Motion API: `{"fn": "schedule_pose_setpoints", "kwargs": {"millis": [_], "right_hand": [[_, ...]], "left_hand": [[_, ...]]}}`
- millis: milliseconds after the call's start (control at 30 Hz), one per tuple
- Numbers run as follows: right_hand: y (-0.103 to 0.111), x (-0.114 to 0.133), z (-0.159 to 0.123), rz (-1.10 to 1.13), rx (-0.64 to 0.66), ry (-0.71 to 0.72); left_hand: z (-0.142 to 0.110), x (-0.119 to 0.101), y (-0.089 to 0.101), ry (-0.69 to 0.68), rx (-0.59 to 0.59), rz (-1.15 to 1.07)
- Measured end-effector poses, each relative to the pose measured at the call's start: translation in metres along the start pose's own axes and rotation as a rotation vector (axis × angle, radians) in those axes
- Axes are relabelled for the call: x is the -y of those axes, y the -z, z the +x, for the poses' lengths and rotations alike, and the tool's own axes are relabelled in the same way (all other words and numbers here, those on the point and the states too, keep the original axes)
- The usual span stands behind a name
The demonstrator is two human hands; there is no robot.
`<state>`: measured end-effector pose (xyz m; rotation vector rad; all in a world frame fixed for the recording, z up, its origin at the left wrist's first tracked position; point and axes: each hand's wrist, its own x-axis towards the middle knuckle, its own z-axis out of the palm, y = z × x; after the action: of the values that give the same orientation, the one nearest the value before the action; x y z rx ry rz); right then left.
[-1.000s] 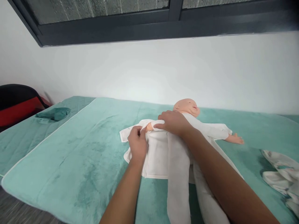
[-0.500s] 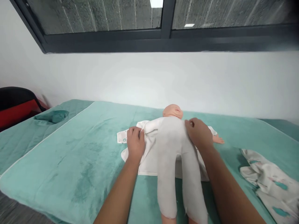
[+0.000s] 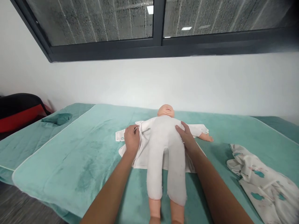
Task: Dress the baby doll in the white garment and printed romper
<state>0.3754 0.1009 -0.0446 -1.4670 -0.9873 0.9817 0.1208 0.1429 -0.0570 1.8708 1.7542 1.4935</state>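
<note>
A baby doll (image 3: pixel 164 146) with a white cloth body lies on its back on a teal blanket (image 3: pixel 77 155), head toward the wall. An open white garment (image 3: pixel 142 155) is spread under it. My left hand (image 3: pixel 131 139) is closed on the garment's left sleeve, by the doll's shoulder. My right hand (image 3: pixel 187 138) rests against the doll's right side, fingers on the torso; whether it grips cloth is hidden.
A second white garment with teal prints (image 3: pixel 261 183) lies crumpled at the right. A dark green cloth (image 3: pixel 57 118) sits at the far left, beside a black and red bag (image 3: pixel 18 110). A white wall and a dark window frame stand behind.
The doll has been rolled from its side onto its back and lies straight. My right hand moved from its left shoulder to its right side. My left hand kept hold of the sleeve.
</note>
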Motion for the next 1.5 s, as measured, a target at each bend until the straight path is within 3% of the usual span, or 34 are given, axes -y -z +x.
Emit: {"fn": "schedule_pose_setpoints", "kwargs": {"millis": [133, 233, 400, 500, 600, 667, 733, 833, 900, 967, 1067, 1167, 1267, 1367, 1500], "right_hand": [[-0.007, -0.006, -0.003, 0.092, 0.056, 0.055], [-0.014, -0.006, -0.007, 0.144, 0.167, 0.062], [-0.018, -0.001, -0.008, 0.19, 0.281, 0.004], [-0.017, 0.002, -0.008, 0.18, 0.281, 0.001], [-0.016, 0.003, -0.009, 0.165, 0.304, 0.015], [-0.016, 0.002, -0.009, 0.152, 0.306, 0.031], [-0.015, 0.001, -0.008, 0.141, 0.29, 0.043], [-0.016, -0.002, -0.008, 0.124, 0.28, 0.052], [-0.017, -0.004, -0.007, 0.101, 0.28, 0.075], [-0.015, -0.005, -0.005, 0.014, 0.243, 0.114], [-0.002, -0.004, 0.004, -0.247, 0.113, 0.212], [0.028, -0.003, 0.014, -0.48, -0.114, 0.297], [0.065, -0.006, 0.023, -0.66, -0.38, 0.24], [0.089, -0.017, 0.031, -0.816, -0.398, 0.106], [0.098, -0.031, 0.041, -0.824, -0.364, 0.065]], "left_hand": [[0.01, -0.019, 0.002, 0.105, 0.078, -0.169], [0.022, -0.036, 0.002, 0.193, 0.087, -0.254], [0.038, -0.076, 0.006, 0.117, 0.156, -0.325], [0.036, -0.11, 0.022, 0.032, 0.389, -0.289], [0.022, -0.138, 0.046, 0.029, 0.774, -0.351], [0.009, -0.143, 0.061, 0.066, 0.873, -0.454], [-0.003, -0.134, 0.068, 0.073, 0.74, -0.49], [-0.018, -0.1, 0.064, 0.059, 0.453, -0.331], [-0.029, -0.077, 0.054, 0.011, 0.388, -0.207], [-0.041, -0.064, 0.044, -0.055, 0.428, -0.107], [-0.053, -0.062, 0.035, -0.14, 0.521, 0.02], [-0.048, -0.071, 0.027, -0.262, 0.564, 0.126], [-0.028, -0.083, 0.012, -0.386, 0.602, 0.218], [-0.005, -0.099, -0.009, -0.471, 0.601, 0.287], [0.016, -0.127, -0.039, -0.641, 0.692, 0.377]]}}
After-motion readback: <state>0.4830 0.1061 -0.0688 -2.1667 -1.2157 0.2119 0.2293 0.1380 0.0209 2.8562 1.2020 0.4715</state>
